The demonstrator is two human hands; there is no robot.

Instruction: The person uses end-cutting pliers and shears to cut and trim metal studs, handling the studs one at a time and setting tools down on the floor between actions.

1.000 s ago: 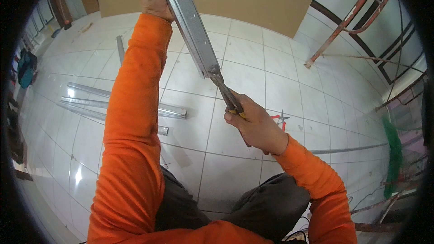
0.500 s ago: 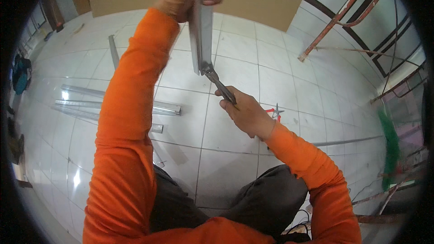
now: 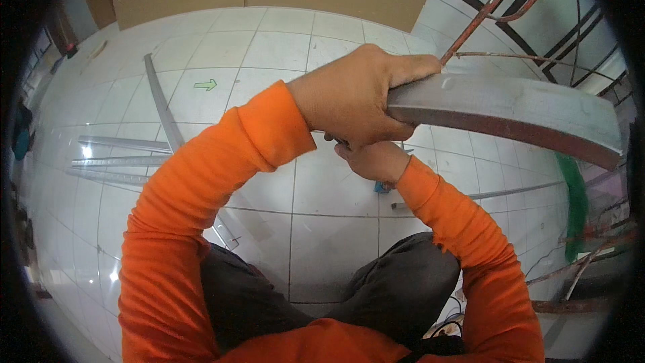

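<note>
Gripping the grey metal channel (image 3: 510, 104) by the stretch at its left, the left hand (image 3: 359, 97) is closed around it, thumb laid along the upper face and fingers curled beneath. From that fist the channel reaches out toward the person's right, its long axis running crosswise and its far end dipping slightly, though the lens bends it. Whether it continues leftward inside or past the fist cannot be told. The left hand is plainly the nearer one; the right hand (image 3: 373, 161) sits lower in the view, below the channel's left part and partly covered by the left hand, so what it holds, if anything, cannot be told. A small blue object (image 3: 381, 187) shows just beside the right hand, also below the channel. Well to the left of the channel, loose metal profiles (image 3: 121, 160) lie on the tiled floor (image 3: 329, 249); below its right end hangs green netting (image 3: 572, 202), and above its left part stands a reddish metal frame (image 3: 484, 13).
</note>
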